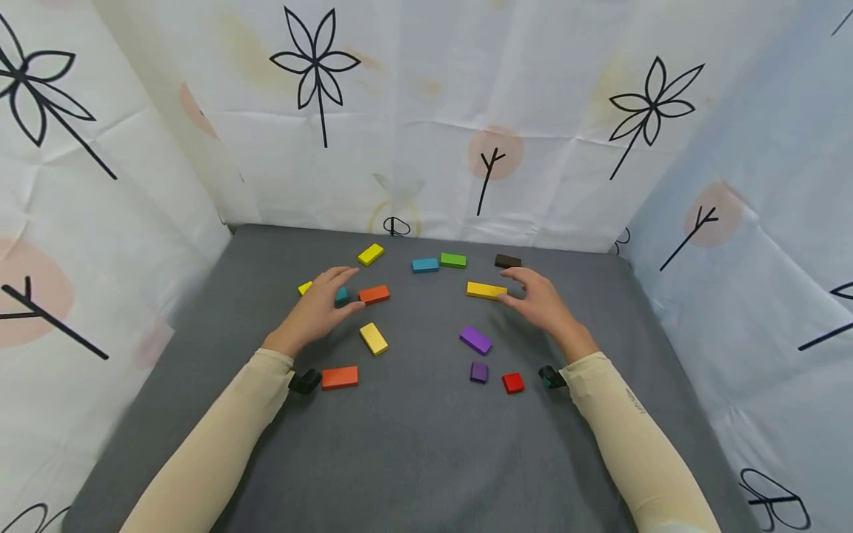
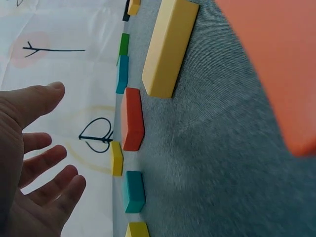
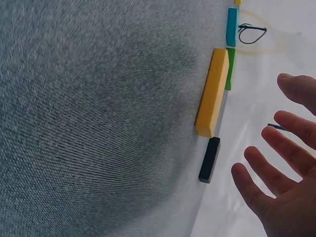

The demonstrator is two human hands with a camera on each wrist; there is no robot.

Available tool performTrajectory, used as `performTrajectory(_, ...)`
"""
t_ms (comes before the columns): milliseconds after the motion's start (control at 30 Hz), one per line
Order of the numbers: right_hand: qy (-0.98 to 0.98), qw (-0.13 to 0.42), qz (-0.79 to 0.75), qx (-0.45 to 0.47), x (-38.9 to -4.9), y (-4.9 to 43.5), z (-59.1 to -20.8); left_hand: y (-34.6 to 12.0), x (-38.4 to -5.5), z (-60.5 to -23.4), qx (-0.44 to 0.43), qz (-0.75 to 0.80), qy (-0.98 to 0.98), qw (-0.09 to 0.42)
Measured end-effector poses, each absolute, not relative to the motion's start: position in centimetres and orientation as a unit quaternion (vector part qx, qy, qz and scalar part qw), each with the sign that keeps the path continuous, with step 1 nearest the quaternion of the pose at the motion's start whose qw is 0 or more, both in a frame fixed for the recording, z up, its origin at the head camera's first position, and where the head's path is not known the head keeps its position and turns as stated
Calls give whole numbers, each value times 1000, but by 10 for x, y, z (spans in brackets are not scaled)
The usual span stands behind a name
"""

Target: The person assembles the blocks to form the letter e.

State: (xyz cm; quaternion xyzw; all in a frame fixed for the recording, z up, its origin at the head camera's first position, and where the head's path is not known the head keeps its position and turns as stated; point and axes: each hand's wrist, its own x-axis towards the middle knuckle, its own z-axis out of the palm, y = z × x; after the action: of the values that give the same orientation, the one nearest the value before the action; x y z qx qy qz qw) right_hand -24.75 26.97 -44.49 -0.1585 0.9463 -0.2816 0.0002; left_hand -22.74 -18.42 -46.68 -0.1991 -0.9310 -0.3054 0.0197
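Observation:
Several coloured blocks lie scattered on a grey table. My left hand [image 1: 321, 307] hovers over the left group, fingers loosely spread and holding nothing. Close to it are an orange block [image 1: 374, 295], a teal block [image 2: 134, 192] partly hidden by the hand in the head view, and a pale yellow block [image 1: 374, 338]. My right hand [image 1: 541, 300] is held above the right side, relaxed and with nothing in it. Its thumb overlaps the end of a long yellow-orange block [image 1: 486, 290] in the head view, and a dark block [image 1: 508, 260] lies just beyond the fingers.
Blue [image 1: 425, 265] and green [image 1: 453, 260] blocks lie at the back beside a yellow one [image 1: 370, 255]. Nearer are two purple blocks, one longer [image 1: 476, 340], a red block [image 1: 513, 383] and another orange block [image 1: 340, 377]. White patterned cloth [image 1: 413, 178] hangs around the grey table [image 1: 413, 459].

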Motion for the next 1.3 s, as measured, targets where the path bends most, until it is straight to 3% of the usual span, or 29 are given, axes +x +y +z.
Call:
performTrajectory(167,949,17,-265,-168,-255,267,-451,-178,-236,-470,-192,-308,-932,-9)
performTrajectory(1300,958,56,-230,-162,-283,255,-474,-153,-263,-482,-210,-257,-942,-51)
